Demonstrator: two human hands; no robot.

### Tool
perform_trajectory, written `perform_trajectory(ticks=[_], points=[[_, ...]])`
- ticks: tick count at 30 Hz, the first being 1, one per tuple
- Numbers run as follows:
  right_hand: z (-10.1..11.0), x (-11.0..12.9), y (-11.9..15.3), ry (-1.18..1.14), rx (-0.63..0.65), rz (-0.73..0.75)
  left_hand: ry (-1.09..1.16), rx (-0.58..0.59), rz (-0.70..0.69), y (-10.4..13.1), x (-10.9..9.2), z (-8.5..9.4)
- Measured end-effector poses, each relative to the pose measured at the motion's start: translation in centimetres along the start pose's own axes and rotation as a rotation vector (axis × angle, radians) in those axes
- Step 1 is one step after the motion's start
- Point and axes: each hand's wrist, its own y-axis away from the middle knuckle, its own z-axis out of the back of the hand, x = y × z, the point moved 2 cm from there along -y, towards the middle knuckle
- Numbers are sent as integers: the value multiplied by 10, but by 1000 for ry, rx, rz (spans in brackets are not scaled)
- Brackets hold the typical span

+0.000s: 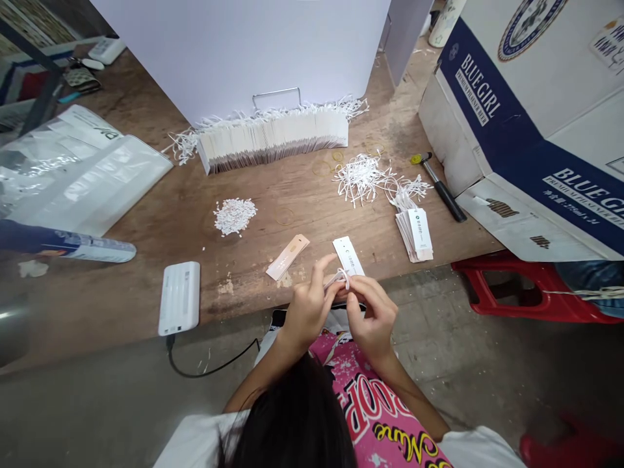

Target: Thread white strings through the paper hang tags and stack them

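Note:
At the table's front edge my left hand point(309, 302) pinches a pale hang tag point(333, 280), mostly hidden by the fingers, with its index finger raised. Close against it, my right hand point(374, 315) closes its thumb and fingers on a looped white string point(346, 277). Just beyond the fingers lies a white printed tag point(349, 255). To its left is a small stack of peach tags point(288, 257). A bundle of strung white tags point(415, 234) lies to the right, below a tangled heap of white strings point(363, 179).
A long row of strung tags point(273, 140) stands against a white panel point(253, 52). Small white bits point(234, 216) lie in a pile. A power bank point(179, 298), spray can point(68, 242) and plastic bag point(92, 175) are left; a hammer point(442, 188), carton point(517, 123) and red stool point(536, 289) are right.

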Motion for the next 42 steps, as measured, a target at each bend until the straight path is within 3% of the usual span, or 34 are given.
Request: perform_trajectory(ticks=[4,9,12,17,20,23,27,31,36,42], points=[[-5,-6,3,30,-35,-107,-110,36,-40,2,2,-10],[1,-33,-4,-281,-20,-557,-243,101,-75,0,7,-27],[22,-48,-10,-367,85,-709,-236,180,-142,-5,8,-36],[79,-55,-20,-281,343,-746,-258,331,-238,-14,9,-47],[111,-53,-32,-123,517,-713,-268,410,-265,-20,9,-59],[139,-50,-51,144,617,-574,-142,473,-210,-25,9,-78],[167,-50,-88,408,697,-363,93,494,-19,-29,7,-104],[186,-53,-141,548,639,-229,392,469,237,-31,1,-133],[185,-67,-214,585,526,-145,808,429,556,-43,-11,-173],[155,-97,-269,649,528,-127,905,417,742,-77,-24,-198]])
